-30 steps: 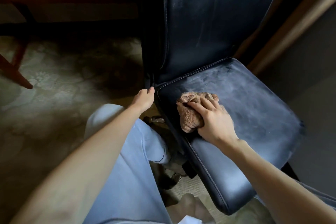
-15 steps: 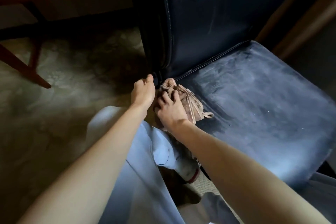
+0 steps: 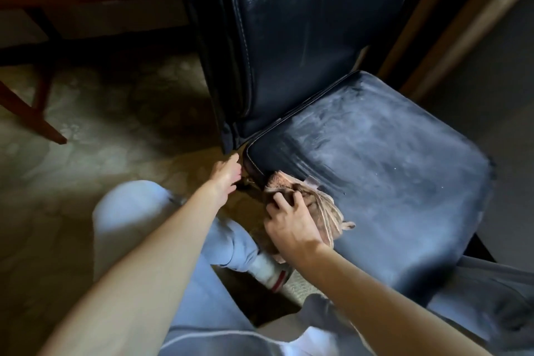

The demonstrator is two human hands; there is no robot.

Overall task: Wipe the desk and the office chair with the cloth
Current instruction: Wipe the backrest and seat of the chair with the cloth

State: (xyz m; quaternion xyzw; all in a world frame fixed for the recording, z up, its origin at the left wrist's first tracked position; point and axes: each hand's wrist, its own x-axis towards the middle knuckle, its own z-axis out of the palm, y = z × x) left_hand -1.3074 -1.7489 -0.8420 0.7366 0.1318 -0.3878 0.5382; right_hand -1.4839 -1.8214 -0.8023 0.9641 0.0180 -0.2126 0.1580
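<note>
The office chair has a dark blue leather seat point(image 3: 390, 170) with pale dusty smears and an upright backrest point(image 3: 289, 37). A bunched brown cloth point(image 3: 323, 211) lies on the seat's left front edge, pressed down and gripped by my right hand point(image 3: 291, 225). My left hand point(image 3: 226, 175) rests against the seat's left rear corner, under the backrest's lower edge, fingers hooked on the frame there. A darker streak on the seat runs from the rear corner toward the cloth.
Patterned beige carpet point(image 3: 101, 124) covers the floor to the left. A reddish wooden furniture leg point(image 3: 34, 118) stands at far left. A wooden frame point(image 3: 462, 23) rises at the right behind the chair. My knee in light blue trousers point(image 3: 130, 211) is just below the hands.
My right hand slid the cloth from the seat's rear left corner forward along the left edge. My left hand has stayed at the rear corner. The view shifted a little.
</note>
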